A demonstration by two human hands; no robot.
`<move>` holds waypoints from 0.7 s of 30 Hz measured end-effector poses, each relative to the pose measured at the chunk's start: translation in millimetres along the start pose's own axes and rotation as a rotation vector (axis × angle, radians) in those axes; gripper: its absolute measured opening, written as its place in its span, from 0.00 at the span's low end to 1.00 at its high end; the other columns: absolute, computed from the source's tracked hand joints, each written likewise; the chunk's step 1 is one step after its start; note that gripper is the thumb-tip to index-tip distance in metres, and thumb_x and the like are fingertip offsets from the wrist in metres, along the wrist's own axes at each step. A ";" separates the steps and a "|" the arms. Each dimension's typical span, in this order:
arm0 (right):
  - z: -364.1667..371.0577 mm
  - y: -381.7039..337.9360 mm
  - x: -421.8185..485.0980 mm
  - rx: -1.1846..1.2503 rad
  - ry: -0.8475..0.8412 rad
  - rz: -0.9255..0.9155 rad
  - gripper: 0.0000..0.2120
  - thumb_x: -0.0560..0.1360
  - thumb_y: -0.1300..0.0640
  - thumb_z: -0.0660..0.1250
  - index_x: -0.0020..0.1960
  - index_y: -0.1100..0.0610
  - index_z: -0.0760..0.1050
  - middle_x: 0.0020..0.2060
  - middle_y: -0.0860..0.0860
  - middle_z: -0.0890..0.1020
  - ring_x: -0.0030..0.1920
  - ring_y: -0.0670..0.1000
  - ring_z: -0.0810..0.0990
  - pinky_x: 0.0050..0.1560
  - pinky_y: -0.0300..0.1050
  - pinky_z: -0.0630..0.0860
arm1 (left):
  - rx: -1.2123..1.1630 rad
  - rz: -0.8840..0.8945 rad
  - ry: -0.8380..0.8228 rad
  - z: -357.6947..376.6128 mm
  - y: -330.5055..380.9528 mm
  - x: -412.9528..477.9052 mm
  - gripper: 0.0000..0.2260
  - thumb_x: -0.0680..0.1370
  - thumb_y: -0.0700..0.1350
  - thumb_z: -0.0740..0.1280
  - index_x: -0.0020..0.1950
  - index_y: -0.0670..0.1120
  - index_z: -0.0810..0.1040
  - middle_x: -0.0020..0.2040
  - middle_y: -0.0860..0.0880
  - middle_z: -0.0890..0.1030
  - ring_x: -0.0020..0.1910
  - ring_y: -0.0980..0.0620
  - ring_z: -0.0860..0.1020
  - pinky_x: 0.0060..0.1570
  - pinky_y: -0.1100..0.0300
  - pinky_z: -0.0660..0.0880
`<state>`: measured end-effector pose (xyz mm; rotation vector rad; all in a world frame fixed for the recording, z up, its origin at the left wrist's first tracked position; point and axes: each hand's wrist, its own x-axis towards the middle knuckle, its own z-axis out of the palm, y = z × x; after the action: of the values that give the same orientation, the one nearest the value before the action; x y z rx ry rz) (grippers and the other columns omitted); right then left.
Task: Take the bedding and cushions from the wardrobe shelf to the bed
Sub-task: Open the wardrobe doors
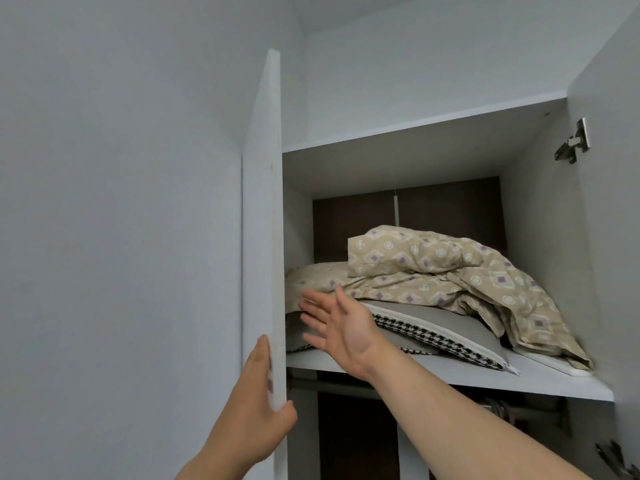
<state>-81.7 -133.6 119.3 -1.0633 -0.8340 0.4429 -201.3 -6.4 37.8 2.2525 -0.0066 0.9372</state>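
Observation:
On the upper wardrobe shelf [540, 384] lies a crumpled beige patterned bedding [460, 271] on top of a grey cushion [446, 323] and a black-and-white houndstooth cushion [433, 341]. My right hand [337, 323] is raised with fingers spread straight, just in front of the cushions' left end, holding nothing. My left hand [259, 396] grips the lower edge of the open left wardrobe door [263, 237], thumb on the inner side.
The right door stands open, its hinge [573, 142] on the right side panel. Below the shelf is a dark compartment with a hanging rail [346, 388]. A white wall fills the left. A flat white item [554, 365] lies under the bedding at the shelf's right.

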 end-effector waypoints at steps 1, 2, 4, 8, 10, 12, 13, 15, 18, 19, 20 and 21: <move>18.0 3.0 7.1 0.000 -0.050 0.014 0.29 0.79 0.39 0.44 0.71 0.53 0.67 0.74 0.55 0.65 0.74 0.56 0.60 0.72 0.59 0.57 | -0.022 0.000 -0.005 -8.7 -2.3 -2.7 0.45 0.67 0.51 0.66 0.77 0.58 0.42 0.74 0.64 0.53 0.63 0.70 0.63 0.59 0.74 0.62; 31.6 5.8 12.1 0.003 -0.090 0.025 0.30 0.79 0.38 0.44 0.73 0.53 0.65 0.75 0.55 0.63 0.75 0.57 0.59 0.73 0.60 0.55 | -0.039 0.002 -0.010 -15.3 -4.7 -4.4 0.45 0.67 0.51 0.66 0.76 0.59 0.43 0.74 0.65 0.54 0.61 0.70 0.64 0.59 0.73 0.63; 58.0 12.1 21.5 0.023 -0.150 0.048 0.31 0.78 0.36 0.44 0.73 0.52 0.65 0.75 0.54 0.63 0.74 0.58 0.61 0.73 0.62 0.54 | -0.068 0.019 -0.013 -34.9 -13.8 -7.8 0.44 0.68 0.50 0.68 0.76 0.60 0.44 0.74 0.65 0.57 0.64 0.66 0.66 0.61 0.68 0.68; 90.7 23.3 30.7 0.047 -0.175 0.044 0.32 0.78 0.35 0.44 0.71 0.53 0.69 0.73 0.53 0.66 0.72 0.60 0.64 0.71 0.64 0.59 | -0.174 0.022 -0.065 -79.8 -26.6 -17.6 0.44 0.68 0.47 0.69 0.75 0.65 0.46 0.72 0.64 0.64 0.69 0.59 0.67 0.63 0.59 0.71; 105.7 28.8 33.1 0.040 -0.177 0.033 0.31 0.78 0.36 0.44 0.69 0.52 0.72 0.72 0.52 0.67 0.73 0.59 0.63 0.69 0.62 0.63 | -0.280 0.016 -0.075 -101.5 -28.0 -24.1 0.42 0.66 0.51 0.69 0.74 0.66 0.51 0.70 0.65 0.66 0.68 0.59 0.68 0.63 0.56 0.72; 121.1 35.3 36.5 0.037 -0.170 0.028 0.31 0.78 0.35 0.44 0.66 0.51 0.73 0.69 0.51 0.69 0.73 0.59 0.63 0.65 0.60 0.66 | -0.376 0.023 -0.071 -118.3 -31.1 -28.9 0.38 0.66 0.53 0.68 0.74 0.64 0.56 0.70 0.65 0.67 0.68 0.61 0.68 0.65 0.53 0.70; 128.8 38.2 38.4 0.038 -0.163 0.029 0.31 0.78 0.35 0.44 0.65 0.51 0.74 0.69 0.51 0.69 0.72 0.59 0.63 0.64 0.60 0.67 | -0.418 0.025 -0.065 -125.0 -34.7 -30.8 0.36 0.68 0.52 0.67 0.74 0.62 0.58 0.70 0.64 0.68 0.68 0.61 0.68 0.66 0.52 0.68; 142.3 43.7 43.1 0.038 -0.148 0.029 0.31 0.77 0.35 0.44 0.64 0.51 0.75 0.71 0.52 0.68 0.73 0.60 0.62 0.66 0.62 0.65 | -0.488 0.003 -0.046 -135.6 -44.1 -32.2 0.31 0.71 0.51 0.64 0.73 0.60 0.61 0.70 0.62 0.70 0.67 0.60 0.69 0.67 0.50 0.68; 157.5 49.4 50.5 0.038 -0.135 0.043 0.31 0.77 0.35 0.44 0.65 0.50 0.74 0.72 0.52 0.67 0.73 0.62 0.61 0.67 0.63 0.64 | -0.569 -0.035 -0.005 -145.7 -59.8 -33.2 0.26 0.73 0.52 0.66 0.71 0.58 0.64 0.66 0.59 0.75 0.64 0.58 0.74 0.62 0.53 0.71; 161.4 51.0 52.8 0.035 -0.132 0.043 0.32 0.77 0.34 0.43 0.66 0.51 0.73 0.73 0.52 0.66 0.73 0.62 0.60 0.68 0.63 0.63 | -0.588 -0.046 0.009 -148.4 -64.4 -33.3 0.26 0.73 0.51 0.67 0.70 0.57 0.65 0.65 0.58 0.76 0.63 0.58 0.75 0.61 0.54 0.72; 164.3 52.9 55.1 0.031 -0.126 0.044 0.32 0.77 0.34 0.43 0.67 0.51 0.72 0.73 0.52 0.65 0.74 0.62 0.59 0.68 0.63 0.62 | -0.604 -0.061 0.023 -151.1 -68.6 -33.6 0.27 0.73 0.51 0.67 0.70 0.56 0.65 0.64 0.57 0.77 0.63 0.57 0.75 0.60 0.53 0.72; 166.8 54.7 57.5 0.024 -0.121 0.047 0.32 0.77 0.34 0.43 0.68 0.51 0.72 0.74 0.52 0.65 0.74 0.62 0.58 0.69 0.64 0.62 | -0.610 -0.077 0.041 -153.9 -71.1 -33.8 0.27 0.71 0.52 0.66 0.71 0.55 0.65 0.64 0.56 0.77 0.62 0.56 0.76 0.62 0.52 0.72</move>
<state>-172.1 27.1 130.8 -1.0429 -0.9101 0.5599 -304.3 131.7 51.8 1.6580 -0.1643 0.8051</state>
